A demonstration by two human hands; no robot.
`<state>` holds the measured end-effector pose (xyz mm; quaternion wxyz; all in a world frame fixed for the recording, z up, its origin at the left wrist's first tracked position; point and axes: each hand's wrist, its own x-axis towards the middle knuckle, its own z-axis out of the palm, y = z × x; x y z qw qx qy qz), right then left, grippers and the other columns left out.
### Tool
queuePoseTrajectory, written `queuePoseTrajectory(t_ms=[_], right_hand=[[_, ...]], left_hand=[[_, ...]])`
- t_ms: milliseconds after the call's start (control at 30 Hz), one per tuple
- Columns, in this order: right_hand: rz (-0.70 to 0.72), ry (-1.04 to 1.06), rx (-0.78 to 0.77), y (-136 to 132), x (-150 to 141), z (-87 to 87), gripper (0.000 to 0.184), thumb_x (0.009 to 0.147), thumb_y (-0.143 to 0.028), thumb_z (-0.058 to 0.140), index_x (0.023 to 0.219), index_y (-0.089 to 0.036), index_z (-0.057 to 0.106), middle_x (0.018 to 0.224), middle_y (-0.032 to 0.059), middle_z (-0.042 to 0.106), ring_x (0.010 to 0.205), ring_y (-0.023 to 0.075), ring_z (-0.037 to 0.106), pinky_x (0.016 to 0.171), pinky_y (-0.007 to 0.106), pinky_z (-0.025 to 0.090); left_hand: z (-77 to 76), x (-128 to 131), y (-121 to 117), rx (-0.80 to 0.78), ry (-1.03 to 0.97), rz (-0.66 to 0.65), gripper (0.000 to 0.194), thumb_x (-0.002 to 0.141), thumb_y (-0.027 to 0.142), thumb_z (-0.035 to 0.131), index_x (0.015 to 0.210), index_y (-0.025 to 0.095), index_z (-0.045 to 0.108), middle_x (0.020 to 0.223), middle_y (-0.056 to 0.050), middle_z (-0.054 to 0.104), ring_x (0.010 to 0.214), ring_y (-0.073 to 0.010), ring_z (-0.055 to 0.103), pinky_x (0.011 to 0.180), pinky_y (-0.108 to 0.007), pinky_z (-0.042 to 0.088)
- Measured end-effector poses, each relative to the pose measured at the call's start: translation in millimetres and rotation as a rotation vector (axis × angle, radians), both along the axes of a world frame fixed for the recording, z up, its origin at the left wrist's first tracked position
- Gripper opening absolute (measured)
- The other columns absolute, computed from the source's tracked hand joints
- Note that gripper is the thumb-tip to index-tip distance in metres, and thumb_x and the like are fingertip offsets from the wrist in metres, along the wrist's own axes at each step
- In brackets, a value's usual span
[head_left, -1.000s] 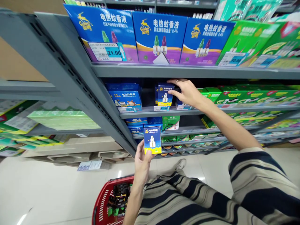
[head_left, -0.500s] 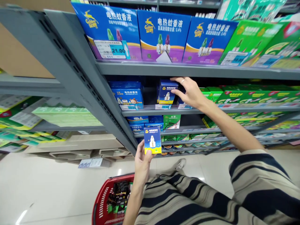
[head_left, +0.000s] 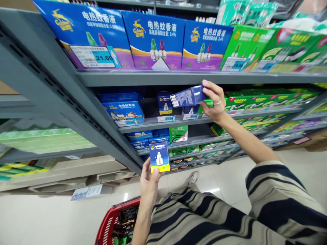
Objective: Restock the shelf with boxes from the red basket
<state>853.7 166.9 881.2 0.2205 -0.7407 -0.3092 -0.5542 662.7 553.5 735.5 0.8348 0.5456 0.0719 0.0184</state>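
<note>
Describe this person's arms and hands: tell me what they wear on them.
Both hands are bare, without gloves. The right hand wears a thin silver ring on one finger; the left hand shows no ring. No watch shows on either forearm. The right arm comes from a loose, wide sleeve with navy and beige stripes.

Grey metal store shelving (head_left: 178, 79) above a glossy pale tile floor (head_left: 51, 217), with small patches of reflected light (head_left: 125, 196)
</note>
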Motion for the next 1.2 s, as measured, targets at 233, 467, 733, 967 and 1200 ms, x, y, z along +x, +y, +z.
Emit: queuePoseTrajectory(t_ms=[233, 467, 733, 967, 1200], right_hand=[[-0.164, -0.001, -0.037, -11.3, -0.6, -1.7, 0.053, 0.114, -0.069, 0.055, 0.154, -0.036, 0.065, 0.152, 0.0101, 0.062, 0.151, 0.0408, 0.059, 0.121, 0.074, 0.055], [-0.152, -0.094, -0.158, -29.5, 12.9, -10.9, 0.040, 0.118, -0.056, 0.055, 0.145, -0.031, 0.071, 0.142, 0.0077, 0.070, 0.144, 0.0336, 0.067, 0.123, 0.059, 0.062], [-0.031, -0.104, -0.110, -17.0, 6.1, -5.5, 0.037, 0.117, -0.042, 0.063, 0.153, -0.035, 0.067, 0.155, 0.0056, 0.068, 0.153, 0.0326, 0.062, 0.124, 0.064, 0.060], [-0.220, -0.009, -0.158, -14.8, -7.3, -8.8, 0.034, 0.117, -0.043, 0.062, 0.147, -0.034, 0.074, 0.153, 0.0027, 0.072, 0.152, 0.0305, 0.063, 0.129, 0.056, 0.058], [-0.312, 0.043, -0.039, -10.2, -10.2, -15.9, 0.039, 0.118, -0.048, 0.058, 0.140, -0.023, 0.079, 0.149, 0.0133, 0.073, 0.138, 0.0314, 0.073, 0.116, 0.052, 0.066]], left_hand=[[-0.7, -0.4, 1.8, -0.017, -0.010, -0.005, 0.064, 0.085, 0.046, 0.100, 0.142, 0.031, 0.074, 0.147, -0.009, 0.071, 0.115, -0.0213, 0.077, 0.086, -0.028, 0.071], [-2.0, -1.9, 3.7, -0.012, 0.007, 0.002, 0.066, 0.085, 0.047, 0.100, 0.143, 0.030, 0.074, 0.147, -0.009, 0.071, 0.116, -0.0219, 0.077, 0.089, -0.029, 0.071], [-6.2, -0.9, 4.4, -0.004, 0.005, -0.021, 0.066, 0.087, 0.046, 0.098, 0.145, 0.031, 0.072, 0.150, -0.009, 0.070, 0.118, -0.0227, 0.077, 0.090, -0.029, 0.071], [-8.4, -4.1, 2.5, -0.023, 0.020, -0.022, 0.070, 0.085, 0.048, 0.099, 0.146, 0.031, 0.071, 0.148, -0.010, 0.072, 0.119, -0.0243, 0.078, 0.091, -0.031, 0.071], [-9.0, -7.8, 3.5, -0.021, 0.030, -0.020, 0.074, 0.082, 0.050, 0.101, 0.147, 0.030, 0.070, 0.148, -0.010, 0.073, 0.118, -0.0244, 0.078, 0.089, -0.028, 0.070]])
